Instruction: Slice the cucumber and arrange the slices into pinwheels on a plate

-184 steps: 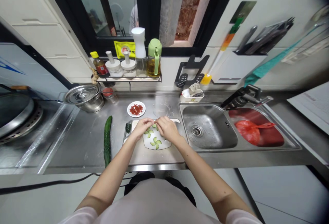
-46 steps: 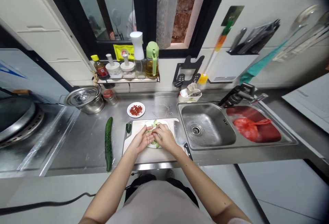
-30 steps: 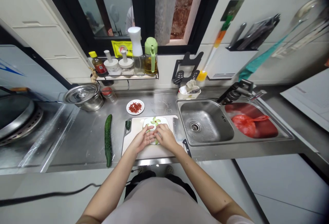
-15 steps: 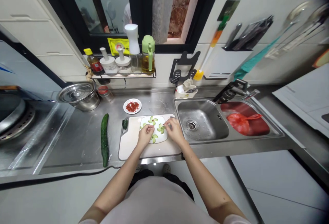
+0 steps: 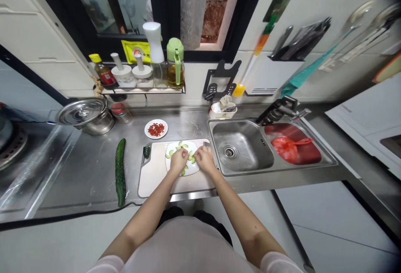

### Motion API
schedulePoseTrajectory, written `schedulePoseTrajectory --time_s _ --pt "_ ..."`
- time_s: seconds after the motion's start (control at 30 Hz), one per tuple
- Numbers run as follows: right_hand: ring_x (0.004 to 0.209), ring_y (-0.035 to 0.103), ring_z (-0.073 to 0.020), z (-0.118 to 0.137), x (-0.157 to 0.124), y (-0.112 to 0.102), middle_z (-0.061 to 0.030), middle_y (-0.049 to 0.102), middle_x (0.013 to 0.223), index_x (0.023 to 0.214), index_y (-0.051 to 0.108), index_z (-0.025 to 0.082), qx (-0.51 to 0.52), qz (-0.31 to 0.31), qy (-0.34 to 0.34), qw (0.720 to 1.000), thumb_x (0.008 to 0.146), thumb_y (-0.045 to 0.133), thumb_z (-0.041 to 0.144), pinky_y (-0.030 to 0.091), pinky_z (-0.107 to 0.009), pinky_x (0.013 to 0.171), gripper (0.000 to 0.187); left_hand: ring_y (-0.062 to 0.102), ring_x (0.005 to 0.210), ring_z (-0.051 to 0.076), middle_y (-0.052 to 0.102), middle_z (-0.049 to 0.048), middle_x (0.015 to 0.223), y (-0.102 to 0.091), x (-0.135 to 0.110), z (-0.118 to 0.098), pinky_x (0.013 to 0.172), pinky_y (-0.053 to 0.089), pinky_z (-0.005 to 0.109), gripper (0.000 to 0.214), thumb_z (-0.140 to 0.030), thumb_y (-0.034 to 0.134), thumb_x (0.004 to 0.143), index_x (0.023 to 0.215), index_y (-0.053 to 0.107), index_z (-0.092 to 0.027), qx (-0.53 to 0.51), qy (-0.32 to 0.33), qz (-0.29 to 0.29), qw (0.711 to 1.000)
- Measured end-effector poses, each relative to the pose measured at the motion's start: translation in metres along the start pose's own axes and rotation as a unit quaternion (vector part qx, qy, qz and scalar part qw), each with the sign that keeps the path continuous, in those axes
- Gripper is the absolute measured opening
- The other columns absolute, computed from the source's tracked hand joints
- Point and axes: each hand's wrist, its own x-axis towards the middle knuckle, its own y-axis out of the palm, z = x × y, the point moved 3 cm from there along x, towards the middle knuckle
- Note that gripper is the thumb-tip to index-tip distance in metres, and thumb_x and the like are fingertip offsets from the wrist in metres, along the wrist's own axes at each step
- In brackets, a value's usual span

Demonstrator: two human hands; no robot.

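Observation:
Over a white plate (image 5: pixel 191 170) my left hand (image 5: pixel 179 160) is closed in a pinch, its fingertips near the plate's middle. My right hand (image 5: pixel 205 158) pinches above the plate's right side, close to the left fingertips. Whatever either pinch holds is too small to make out. Thin green cucumber slices (image 5: pixel 184 145) lie on the plate in fan-like groups, partly covered by my hands. Beneath the plate is a pale cutting board (image 5: pixel 153 179), with a dark green cucumber end (image 5: pixel 146 152) at its upper left corner. Chopped red pepper (image 5: pixel 156 129) fills a small white dish (image 5: pixel 147 132) behind the board.
A whole cucumber (image 5: pixel 120 173) lies left of the board. At the back left stand a lidded steel pot (image 5: pixel 98 120) and a red-capped jar (image 5: pixel 122 113). To the right is a steel sink (image 5: pixel 247 152), with a red plastic bag (image 5: pixel 285 150) in its second basin.
My left hand has moved inward over the plate, and the two hands' fingertips are closer together. The whole view has shifted slightly.

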Motion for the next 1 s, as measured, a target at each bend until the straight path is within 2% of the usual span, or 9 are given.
schedulePoseTrajectory --time_s 0.27,1.0 --pt "0.118 0.033 -0.0268 -0.004 0.003 0.016 -0.0063 0.052 0.119 0.083 0.067 0.022 0.012 -0.015 -0.012 1.000 0.085 0.056 0.025 0.028 -0.041 0.099 0.011 0.064 0.084 0.017 0.068 0.0034 0.087 0.012 0.010 -0.002 0.075 0.044 0.026 0.010 -0.024 0.060 0.082 0.090 0.064 -0.020 0.105 -0.011 0.034 0.994" --pt "0.119 0.033 -0.0269 -0.007 0.005 0.020 -0.0074 0.050 0.120 0.082 0.066 0.022 0.008 -0.016 -0.024 1.000 0.084 0.057 0.024 0.030 -0.042 0.099 0.010 0.061 0.090 0.019 0.068 0.0048 0.094 0.030 0.018 0.003 0.075 0.039 0.027 0.012 -0.025 0.059 0.082 0.093 0.064 -0.021 0.159 -0.008 0.060 0.985"
